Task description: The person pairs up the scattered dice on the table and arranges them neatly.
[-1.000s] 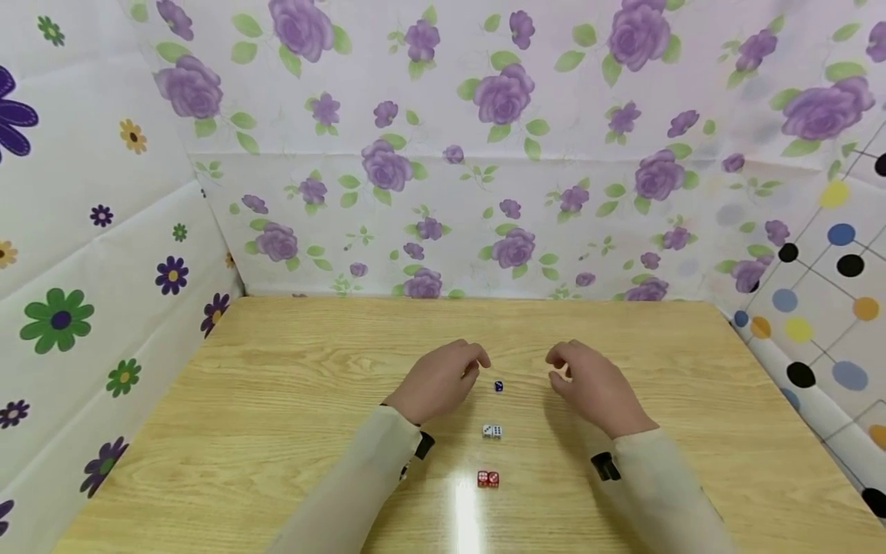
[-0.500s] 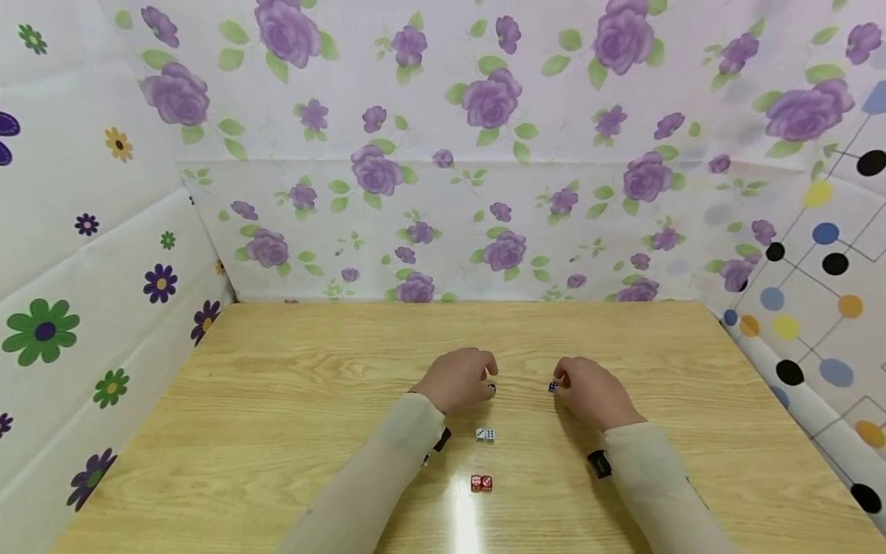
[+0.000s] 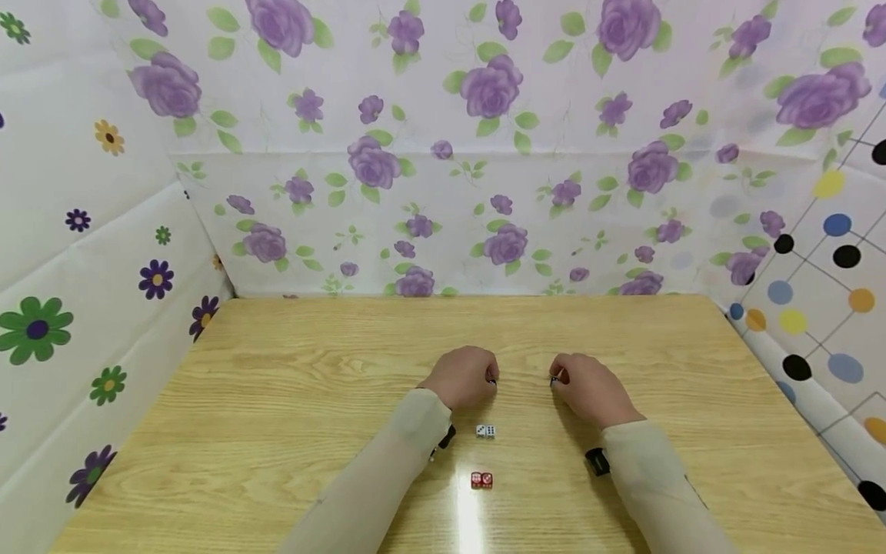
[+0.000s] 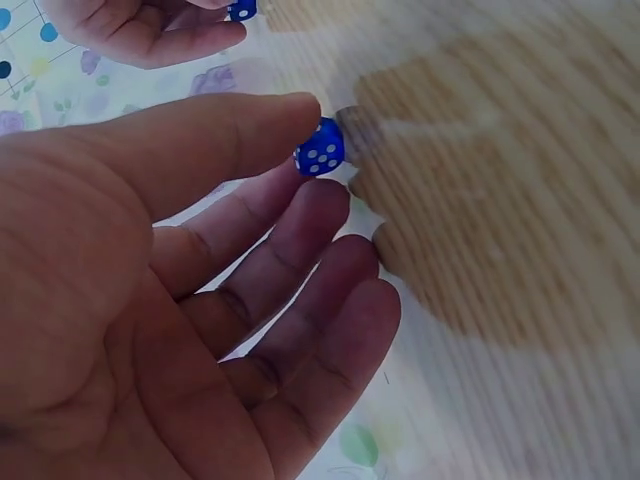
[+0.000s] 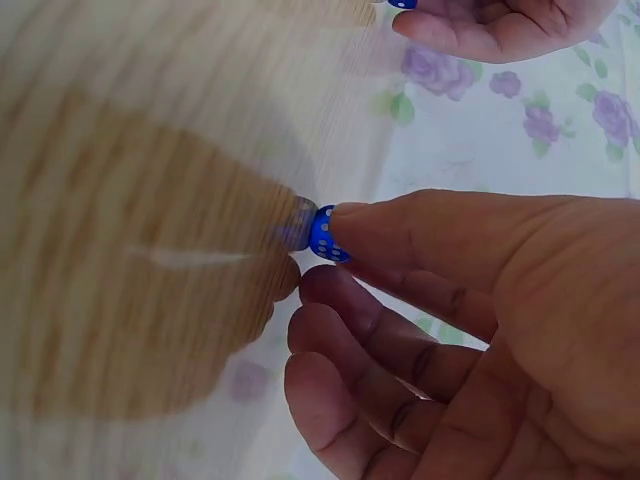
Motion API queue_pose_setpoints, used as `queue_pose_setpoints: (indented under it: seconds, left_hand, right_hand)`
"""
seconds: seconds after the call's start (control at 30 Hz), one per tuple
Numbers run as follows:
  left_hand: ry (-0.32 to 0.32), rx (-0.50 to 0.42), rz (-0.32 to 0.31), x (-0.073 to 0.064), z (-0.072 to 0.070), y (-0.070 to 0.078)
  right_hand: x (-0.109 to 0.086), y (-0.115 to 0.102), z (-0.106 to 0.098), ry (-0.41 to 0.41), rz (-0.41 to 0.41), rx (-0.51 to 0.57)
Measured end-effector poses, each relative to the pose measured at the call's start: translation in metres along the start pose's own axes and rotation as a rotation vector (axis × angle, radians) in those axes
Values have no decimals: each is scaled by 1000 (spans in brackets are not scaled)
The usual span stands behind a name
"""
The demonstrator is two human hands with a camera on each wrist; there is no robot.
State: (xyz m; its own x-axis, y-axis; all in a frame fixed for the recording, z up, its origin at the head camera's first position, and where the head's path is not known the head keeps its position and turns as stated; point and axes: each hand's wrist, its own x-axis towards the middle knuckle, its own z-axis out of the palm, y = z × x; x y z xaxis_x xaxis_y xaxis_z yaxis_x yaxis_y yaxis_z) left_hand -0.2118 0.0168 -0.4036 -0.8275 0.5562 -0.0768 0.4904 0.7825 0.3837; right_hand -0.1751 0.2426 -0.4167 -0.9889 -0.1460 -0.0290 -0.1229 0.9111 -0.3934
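My left hand (image 3: 465, 377) pinches a blue die (image 4: 322, 148) with white pips between thumb and index finger, its other fingers loosely spread in the left wrist view. A second blue die (image 5: 324, 238) is pinched by my right hand (image 3: 590, 388), and the thumb covers part of it. Both dice sit low, close against the wood, where their reflections show. In the head view the fingers hide most of each die. Nearer to me, two white dice (image 3: 486, 432) stand side by side between the forearms, and two red dice (image 3: 481, 480) sit together closer still.
The wooden table (image 3: 311, 346) has a bright glare streak in front of the red dice. A flowered cloth (image 3: 443, 215) hangs along its back edge. Patterned cloths also stand at the left and right sides. Each wrist wears a black strap (image 3: 597, 462).
My left hand has moved right to a blue die that lay between the hands and now pinches it. My right hand has lowered slightly and holds the other blue die. White and red dice stay put.
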Motion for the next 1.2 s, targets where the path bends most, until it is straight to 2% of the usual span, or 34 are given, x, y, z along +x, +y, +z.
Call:
queue_pose_setpoints:
  seconds: [0.23, 0.4, 0.63, 0.83, 1.2]
  left_hand:
    - [-6, -21, 13, 0, 0, -1]
    - [17, -22, 43, -4, -3, -4]
    - [100, -78, 79, -23, -16, -11]
    - [166, -114, 60, -41, -29, -14]
    - [228, -160, 50, -55, -42, -15]
  right_hand:
    - [1, -1, 2, 18, -14, 2]
    - [0, -3, 2, 36, -27, 7]
    - [-1, -16, -4, 62, -45, 46]
    - [-5, -30, -9, 134, -119, 75]
    - [-12, -48, -15, 180, -155, 139]
